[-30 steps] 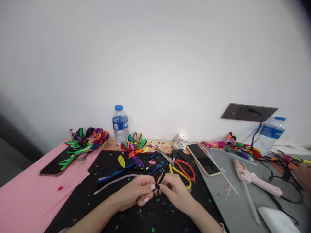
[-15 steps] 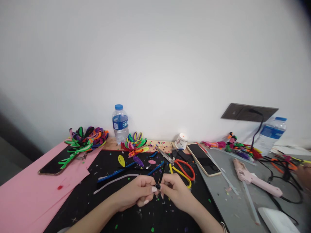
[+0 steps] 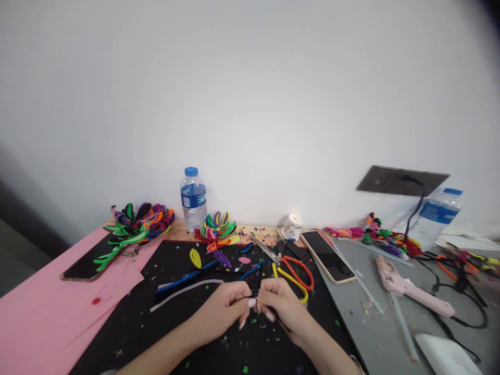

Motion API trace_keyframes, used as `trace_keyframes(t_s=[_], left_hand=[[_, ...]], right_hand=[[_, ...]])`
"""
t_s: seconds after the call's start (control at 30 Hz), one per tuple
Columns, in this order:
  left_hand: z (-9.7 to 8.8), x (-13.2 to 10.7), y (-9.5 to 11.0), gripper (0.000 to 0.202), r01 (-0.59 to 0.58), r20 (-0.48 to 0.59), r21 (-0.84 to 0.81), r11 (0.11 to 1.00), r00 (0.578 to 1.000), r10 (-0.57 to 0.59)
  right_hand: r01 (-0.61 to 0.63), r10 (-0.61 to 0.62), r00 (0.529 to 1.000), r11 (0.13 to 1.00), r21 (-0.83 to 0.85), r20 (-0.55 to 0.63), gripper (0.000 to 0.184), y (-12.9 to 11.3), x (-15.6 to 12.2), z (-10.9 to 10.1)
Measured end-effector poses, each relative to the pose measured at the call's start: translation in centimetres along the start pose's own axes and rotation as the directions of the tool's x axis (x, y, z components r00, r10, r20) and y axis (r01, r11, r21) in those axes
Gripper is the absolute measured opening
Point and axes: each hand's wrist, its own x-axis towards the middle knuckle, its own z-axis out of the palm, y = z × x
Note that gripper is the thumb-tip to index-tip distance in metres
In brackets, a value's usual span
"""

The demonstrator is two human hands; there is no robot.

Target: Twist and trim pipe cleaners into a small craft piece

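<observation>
My left hand [image 3: 224,311] and my right hand [image 3: 282,308] meet above the black mat [image 3: 211,349], fingers pinched on a black pipe cleaner [image 3: 260,276]. One end of it sticks up between the hands; the part in the fingertips is mostly hidden. Just beyond lie blue pipe cleaners [image 3: 191,279], a pale lilac pipe cleaner [image 3: 183,292] and a yellow pipe cleaner [image 3: 292,283]. Red-handled scissors [image 3: 291,263] rest open-bladed behind my right hand. Small pipe-cleaner loops, a yellow loop [image 3: 195,258] and a purple loop [image 3: 222,259], sit farther back.
Water bottles [image 3: 194,200] stand by the wall. A pipe-cleaner bunch [image 3: 142,224] lies partly over a phone [image 3: 86,265] at left. Right are another phone [image 3: 328,257], a pink glue gun [image 3: 410,291] with its cord, and glue sticks [image 3: 404,325]. A paper cup [image 3: 292,227] leans near the back.
My fingers have shifted around the black pipe cleaner, and the dark bit between my fingertips shows less. Another person's hand at the right edge has gone out of view.
</observation>
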Motion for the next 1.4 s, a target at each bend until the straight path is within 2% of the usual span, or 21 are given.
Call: trace_keyframes(t_s=[0.17, 0.23, 0.3, 0.4, 0.47, 0.53, 0.6, 0.67, 0.7, 0.8, 0.97, 1.13, 1.27, 1.4], left_hand=[[0.4, -0.1, -0.1, 0.019, -0.070, -0.094, 0.145, 0.987, 0.992, 0.085], [0.2, -0.1, 0.0, 0.020, -0.078, -0.096, 0.122, 0.989, 0.991, 0.090], [-0.1, 0.0, 0.0, 0.020, -0.053, -0.071, 0.020, 0.998, 0.996, 0.054], [-0.6, 0.2, -0.4, 0.023, 0.021, -0.021, -0.186, 0.982, 0.999, -0.026], [-0.8, 0.3, -0.6, 0.024, 0.048, 0.000, -0.297, 0.954, 0.999, -0.050], [-0.9, 0.3, -0.6, 0.025, 0.071, 0.020, -0.381, 0.922, 0.997, -0.069], [-1.0, 0.2, -0.5, 0.024, 0.104, 0.058, -0.448, 0.888, 0.994, -0.087], [-1.2, 0.0, -0.3, 0.023, 0.151, 0.122, -0.498, 0.854, 0.987, -0.104], [-1.2, -0.1, -0.3, 0.022, 0.183, 0.162, -0.515, 0.838, 0.980, -0.114], [-1.5, -0.3, -0.2, 0.023, 0.275, 0.256, -0.534, 0.800, 0.954, -0.157], [-1.7, -0.6, 0.2, 0.024, 0.341, 0.321, -0.497, 0.798, 0.927, -0.196], [-1.7, -0.6, 0.3, 0.022, 0.368, 0.361, -0.469, 0.803, 0.910, -0.206], [-1.7, -0.6, 0.1, 0.019, 0.374, 0.394, -0.457, 0.807, 0.898, -0.193], [-1.7, -0.6, -0.2, 0.019, 0.363, 0.379, -0.431, 0.826, 0.904, -0.200]], right_hand=[[-0.219, 0.225, 0.974, 0.945, 0.242, 0.003, 0.016, -0.1, -0.1, 0.0], [-0.237, 0.230, 0.971, 0.931, 0.277, 0.058, 0.018, -0.1, 0.0, -0.3], [-0.229, 0.198, 0.971, 0.933, 0.276, 0.135, 0.019, -0.2, 0.1, -0.7], [-0.164, 0.132, 0.980, 0.960, 0.227, 0.151, 0.023, -0.3, 0.5, -1.4], [-0.068, 0.061, 0.997, 0.987, 0.148, 0.056, 0.019, -0.4, 0.7, -1.7], [0.069, -0.068, 0.996, 0.997, 0.015, -0.062, 0.011, -0.8, 0.7, -1.8], [0.221, -0.239, 0.964, 0.963, -0.153, -0.112, 0.018, -1.3, 0.5, -1.8], [0.351, -0.385, 0.921, 0.887, -0.300, -0.062, 0.028, -1.8, 0.2, -1.6], [0.392, -0.421, 0.907, 0.852, -0.348, -0.011, 0.031, -2.0, 0.0, -1.5], [0.431, -0.421, 0.899, 0.809, -0.399, 0.118, 0.025, -2.1, -0.5, -1.1], [0.452, -0.434, 0.890, 0.797, -0.401, 0.141, 0.008, -1.5, -0.3, -1.0], [0.468, -0.441, 0.881, 0.762, -0.447, 0.170, 0.003, -1.5, -0.2, -1.0], [0.447, -0.376, 0.894, 0.735, -0.509, 0.244, 0.004, -1.7, -0.6, -0.8], [0.423, -0.318, 0.905, 0.743, -0.518, 0.283, 0.004, -2.0, -0.9, -0.5]])
